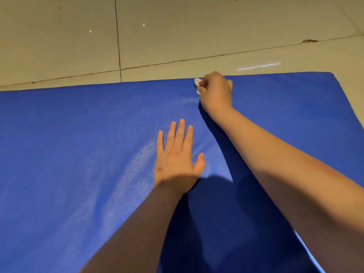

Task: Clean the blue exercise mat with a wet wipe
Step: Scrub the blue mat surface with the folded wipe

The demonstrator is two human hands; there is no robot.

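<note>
1. The mat (78, 154) is laid on the floor (177, 36), which is seen at 12 o'clock.
2. The left hand (177, 162) is laid flat on the mat.
3. The right hand (215, 91) is set at its 1 o'clock.
4. The wipe (197, 82) is held at that hand's 10 o'clock.

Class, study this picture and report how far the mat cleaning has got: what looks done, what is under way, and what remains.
Done, it seems: a pale sheen runs across the middle of the blue mat, probably wiped damp. Under way: the right hand grips the wet wipe at the mat's far edge, while the left hand rests flat on the mat. Left: the matte areas to either side show no sheen.
</note>
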